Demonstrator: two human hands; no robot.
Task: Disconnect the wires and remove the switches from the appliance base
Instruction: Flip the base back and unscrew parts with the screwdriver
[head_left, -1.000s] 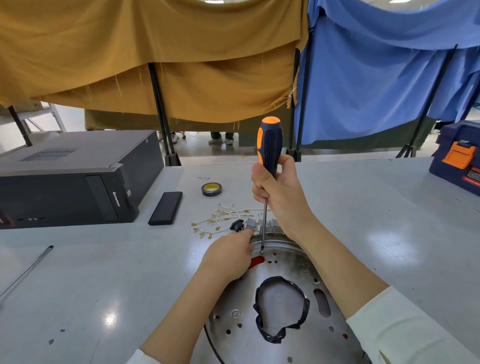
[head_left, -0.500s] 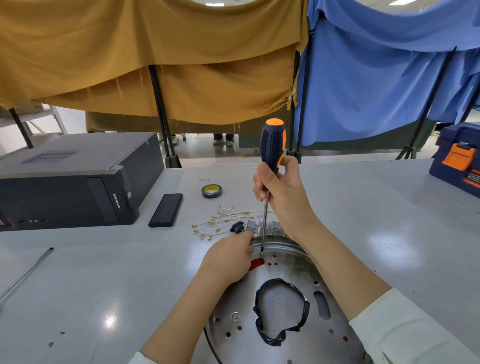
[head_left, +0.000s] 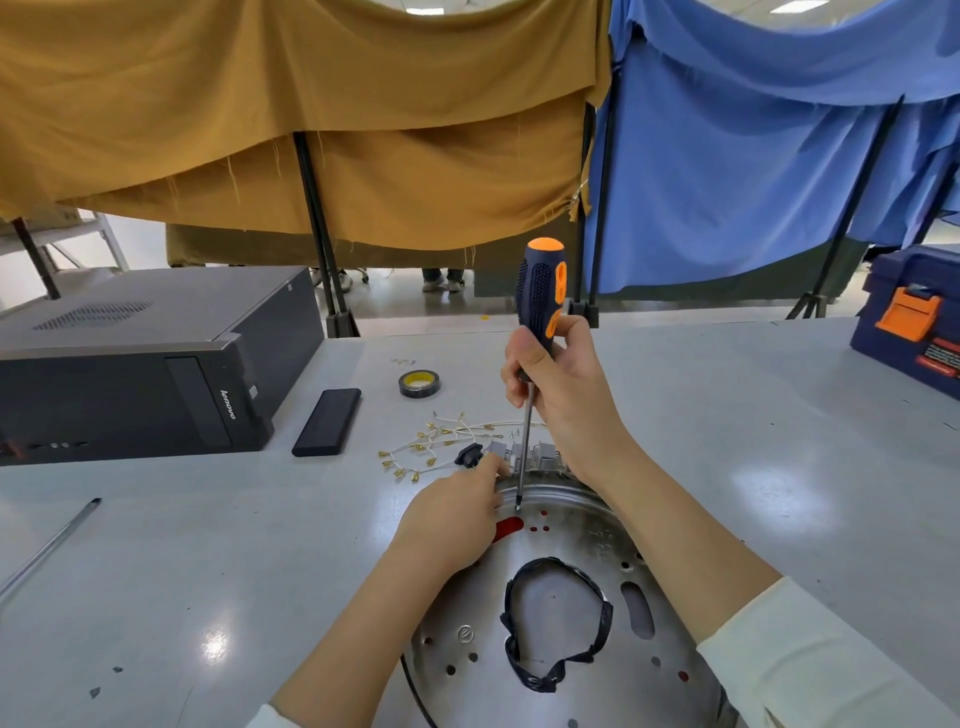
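One word, "lenovo", marks the black computer case (head_left: 156, 364).

Right hand (head_left: 563, 387) is up above the left, fingers and thumb curled round the screwdriver (head_left: 537, 332) handle, held upright with its tip down beside the left fingertips. Right forearm runs down to the lower right in a pale sleeve. Left hand (head_left: 452, 514) lies low, palm down, forefinger stretched forward, its bare forearm angling in from below.
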